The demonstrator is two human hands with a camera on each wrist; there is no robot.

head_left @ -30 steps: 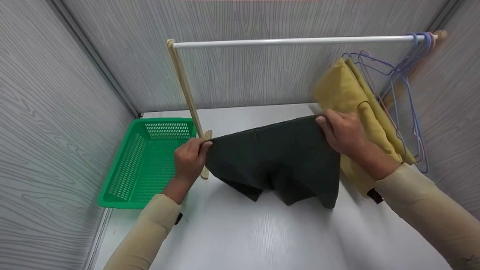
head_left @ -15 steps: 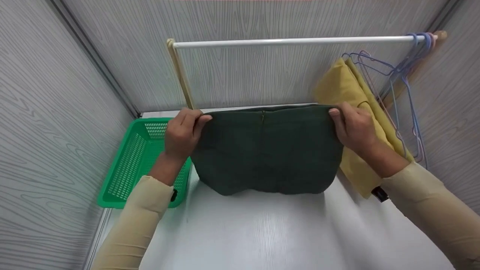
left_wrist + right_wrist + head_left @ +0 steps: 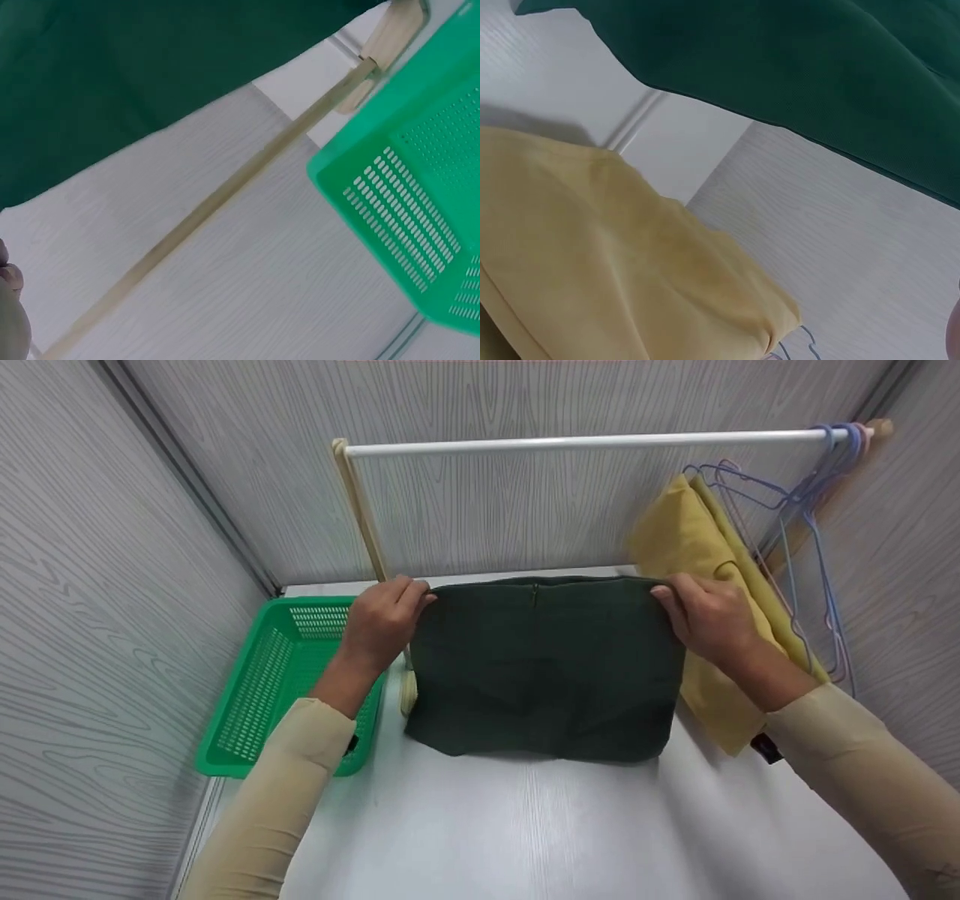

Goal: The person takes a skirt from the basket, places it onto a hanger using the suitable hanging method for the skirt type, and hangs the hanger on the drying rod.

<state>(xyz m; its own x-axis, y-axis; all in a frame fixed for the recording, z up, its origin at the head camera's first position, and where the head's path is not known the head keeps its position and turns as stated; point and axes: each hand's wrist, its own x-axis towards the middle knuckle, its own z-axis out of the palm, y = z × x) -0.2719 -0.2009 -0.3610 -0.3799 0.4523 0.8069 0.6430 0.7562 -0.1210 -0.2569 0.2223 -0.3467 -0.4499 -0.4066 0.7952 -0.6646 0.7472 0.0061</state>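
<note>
Dark green shorts [image 3: 547, 675] hang spread out between both hands, with a short seam mark at the middle of the upper edge. My left hand [image 3: 382, 619] pinches the upper left corner, thumb towards me. At the upper right corner my right hand [image 3: 709, 615] grips the same edge. The lower part of the cloth hangs over the white table [image 3: 525, 832]. In the left wrist view the green cloth [image 3: 135, 82] fills the top, with a bit of the hand at the left edge. Green cloth [image 3: 780, 67] also spans the top of the right wrist view.
A green plastic basket [image 3: 240, 712] stands at left, behind my left forearm. A white rail [image 3: 585, 442] on wooden posts [image 3: 358, 510] crosses the back. At right, blue and pink hangers [image 3: 821, 577] and yellow garments [image 3: 690, 540] hang close to my right hand.
The left hand has risen and the shorts' upper edge has gone from slanted to nearly level. The cloth, earlier bunched below, now hangs flatter. Lately the left hand has shifted slightly right.
</note>
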